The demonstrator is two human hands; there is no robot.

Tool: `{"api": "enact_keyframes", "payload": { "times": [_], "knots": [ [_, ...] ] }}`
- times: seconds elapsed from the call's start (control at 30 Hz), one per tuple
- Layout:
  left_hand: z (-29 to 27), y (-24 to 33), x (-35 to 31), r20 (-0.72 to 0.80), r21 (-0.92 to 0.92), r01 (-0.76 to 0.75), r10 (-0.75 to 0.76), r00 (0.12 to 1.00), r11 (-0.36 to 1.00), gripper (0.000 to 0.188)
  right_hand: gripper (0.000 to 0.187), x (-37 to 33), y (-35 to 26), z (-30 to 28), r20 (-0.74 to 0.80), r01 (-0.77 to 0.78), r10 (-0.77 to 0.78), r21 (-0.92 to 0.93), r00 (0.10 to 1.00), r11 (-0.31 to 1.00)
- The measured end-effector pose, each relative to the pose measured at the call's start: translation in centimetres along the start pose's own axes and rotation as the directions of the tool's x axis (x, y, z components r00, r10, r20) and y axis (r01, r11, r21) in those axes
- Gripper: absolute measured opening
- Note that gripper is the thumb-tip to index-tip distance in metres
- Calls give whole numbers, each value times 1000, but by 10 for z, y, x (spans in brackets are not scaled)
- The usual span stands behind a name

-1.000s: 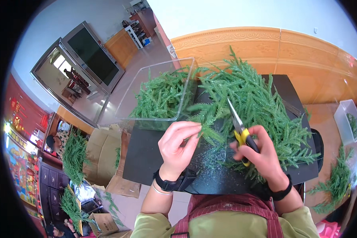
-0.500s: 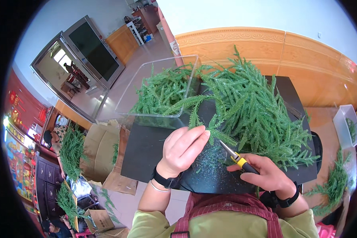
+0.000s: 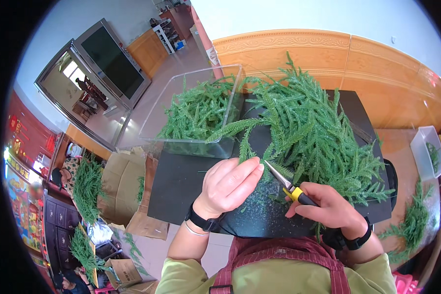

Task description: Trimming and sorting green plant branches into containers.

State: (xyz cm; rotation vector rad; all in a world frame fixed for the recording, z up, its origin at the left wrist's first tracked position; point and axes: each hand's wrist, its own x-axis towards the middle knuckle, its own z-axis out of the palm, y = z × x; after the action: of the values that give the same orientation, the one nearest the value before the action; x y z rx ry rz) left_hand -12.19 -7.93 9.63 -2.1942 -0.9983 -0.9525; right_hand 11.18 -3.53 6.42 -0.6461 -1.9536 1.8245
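My left hand (image 3: 229, 185) is closed in a pinch on a green artificial pine sprig (image 3: 246, 147), whose needled branches arch up and away from the fingertips. In my right hand (image 3: 330, 206) is a pair of needle-nose pliers (image 3: 293, 190) with yellow and black handles. The slim jaws point up and left, their tip close beside my left fingertips. Whether the jaws touch the sprig's stem, I cannot tell. A large heap of similar pine sprigs (image 3: 318, 127) lies just beyond and to the right, on the black table (image 3: 174, 188). Green bits are scattered below my hands.
A clear plastic bin (image 3: 201, 142) of sprigs stands at the table's far left. Cardboard (image 3: 122, 186) lies on the floor at left, near other people with greenery (image 3: 89, 191). At right are a white bin (image 3: 419, 152) and more sprigs (image 3: 411, 230). A wood-panelled wall (image 3: 284, 44) rises behind.
The pliers' tip has moved up and left, closer to my left fingertips. My left hand has shifted slightly right, still pinching the sprig.
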Motion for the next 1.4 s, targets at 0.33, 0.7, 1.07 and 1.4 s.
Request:
{"api": "enact_keyframes", "payload": {
  "times": [0.33, 0.7, 1.07, 1.4],
  "knots": [
    [15, -1, -3, -76, -92, 88, -96, 992, 992, 23, 13, 4, 2, -8, 18, -35, 35, 40, 999, 999],
    [23, -2, -5, -107, -236, 181, -211, 972, 955, 23, 12, 4, -3, -9, -57, -28, 17, -197, 998, 980],
    [24, 8, -4, 100, -550, 569, -628, 772, 612, 12, 15, 7, -1, -5, -151, 33, -95, -370, 984, 929],
    [21, 9, 4, 177, -663, 585, -662, 729, 467, 12, 19, 4, -5, -13, -88, 28, -56, -290, 995, 957]
  ]
}}
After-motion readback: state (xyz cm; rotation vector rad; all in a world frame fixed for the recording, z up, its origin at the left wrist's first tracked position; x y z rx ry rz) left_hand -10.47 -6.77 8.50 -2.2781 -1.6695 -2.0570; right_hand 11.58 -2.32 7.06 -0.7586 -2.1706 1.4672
